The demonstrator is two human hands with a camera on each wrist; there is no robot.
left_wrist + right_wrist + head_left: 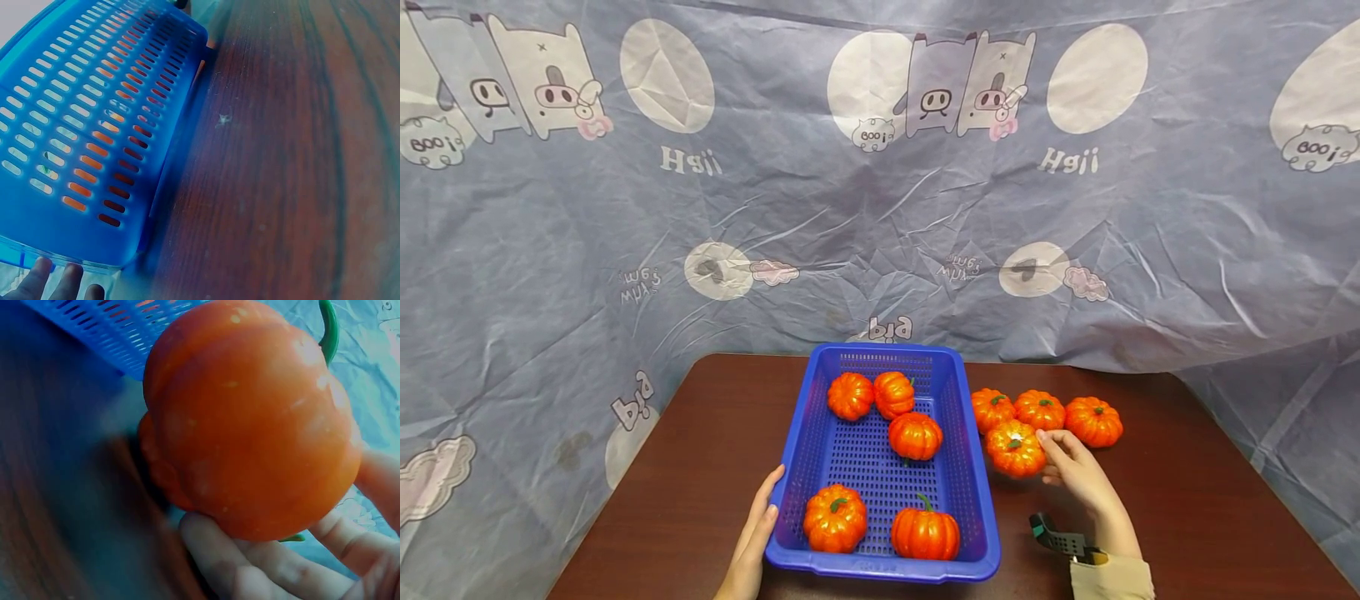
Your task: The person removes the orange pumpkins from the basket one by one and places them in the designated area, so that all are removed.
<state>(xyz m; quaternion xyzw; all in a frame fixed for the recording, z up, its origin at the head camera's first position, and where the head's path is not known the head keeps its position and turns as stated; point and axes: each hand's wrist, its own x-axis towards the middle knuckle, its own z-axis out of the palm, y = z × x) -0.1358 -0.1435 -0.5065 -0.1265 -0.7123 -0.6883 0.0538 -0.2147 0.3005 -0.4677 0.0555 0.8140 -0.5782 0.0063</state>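
Orange pumpkin [1013,454], just R of blue basket [880,568], is gripped by R hand [1081,479], which it partly hides in R-wrist view; L hand [751,533], straight-fingered, touches basket's L side, mostly cut off in L-wrist view.

Pumpkins [1015,454] orange, stems [331,328] green; basket [883,569] blue; tabletop [1195,483] reddish-brown, wood-grained; cloth [865,208] grey-blue, cartoon-printed.

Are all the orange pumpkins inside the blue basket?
No: in the head view, three pumpkins sit on the table beside the basket, and the right hand holds another pumpkin.
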